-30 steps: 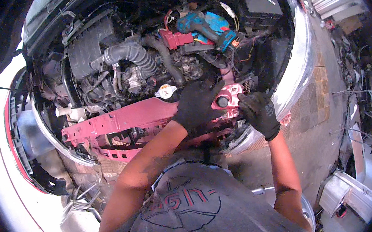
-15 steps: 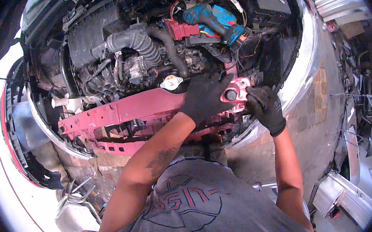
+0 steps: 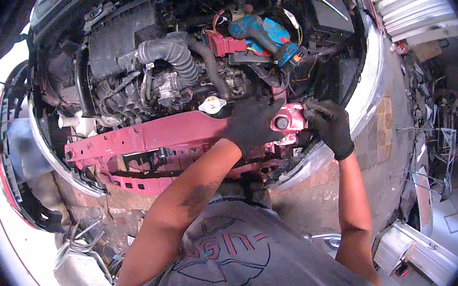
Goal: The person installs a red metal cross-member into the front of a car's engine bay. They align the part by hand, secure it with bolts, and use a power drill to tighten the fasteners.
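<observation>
A long pink metal crossbar [image 3: 170, 132] spans the front of an open engine bay. My left hand [image 3: 252, 124], in a black glove, grips it near its right end, fingers and thumb reaching to either side. Just right of that hand is the bar's pink end piece [image 3: 295, 118], with a round dark hole. My right hand [image 3: 329, 127], gloved too, is at the outer edge of this end piece. Its fingers are bent and drawn together; whatever is between them is hidden. A white radiator cap [image 3: 212, 105] sits behind the bar, left of my left hand.
A teal cordless power tool [image 3: 260, 34] lies over the engine bay beside a red plastic block [image 3: 224, 44]. A ribbed black air hose [image 3: 168, 56] curves at the left. A screwdriver [image 3: 333, 8] rests on a black box. The pale fender [image 3: 371, 101] borders the right side.
My right fingers have shifted upward along the end piece's outer edge. My left hand keeps its place on the crossbar. The whole view has shifted slightly.
</observation>
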Tool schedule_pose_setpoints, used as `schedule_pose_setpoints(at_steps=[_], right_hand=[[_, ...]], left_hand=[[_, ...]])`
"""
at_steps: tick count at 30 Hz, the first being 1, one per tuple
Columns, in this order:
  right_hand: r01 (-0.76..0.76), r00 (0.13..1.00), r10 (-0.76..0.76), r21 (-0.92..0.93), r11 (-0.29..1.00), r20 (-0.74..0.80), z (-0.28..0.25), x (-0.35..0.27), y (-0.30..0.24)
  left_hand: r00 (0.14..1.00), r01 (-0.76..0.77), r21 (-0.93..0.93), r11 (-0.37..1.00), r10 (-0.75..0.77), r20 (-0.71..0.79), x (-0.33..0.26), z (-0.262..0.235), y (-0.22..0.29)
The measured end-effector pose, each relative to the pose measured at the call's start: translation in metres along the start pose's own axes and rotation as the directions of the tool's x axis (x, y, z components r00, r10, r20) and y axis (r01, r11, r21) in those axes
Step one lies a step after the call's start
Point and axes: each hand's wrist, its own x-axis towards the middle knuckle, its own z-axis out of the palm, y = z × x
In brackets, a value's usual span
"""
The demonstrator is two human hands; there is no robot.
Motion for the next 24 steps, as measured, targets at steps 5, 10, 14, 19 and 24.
schedule_pose_setpoints(at_steps=[5, 10, 14, 19, 24], right_hand=[[0.051, 0.992, -0.037, -0.113, 0.992, 0.118, 0.004, 0.013, -0.002], [0.165, 0.966, -0.112, -0.223, 0.961, 0.232, 0.006, 0.011, -0.007], [0.239, 0.958, -0.171, -0.311, 0.92, 0.231, 0.009, 0.008, -0.003], [0.199, 0.965, -0.138, -0.281, 0.939, 0.221, 0.01, 0.012, -0.007], [0.065, 0.969, -0.033, -0.123, 0.99, 0.244, 0.011, 0.013, -0.012]], left_hand=[[1.0, 0.011, -0.046, 0.999, -0.011, 0.009, 0.001, -0.002, -0.001], [0.999, 0.035, -0.016, 0.999, -0.034, 0.031, 0.002, 0.002, -0.001], [1.0, 0.019, 0.017, 1.0, -0.018, -0.023, -0.001, 0.005, -0.002], [0.989, 0.053, -0.012, 0.999, -0.051, 0.14, -0.001, -0.003, -0.001], [0.996, 0.054, -0.041, 0.998, -0.051, 0.077, -0.005, 0.004, -0.005]])
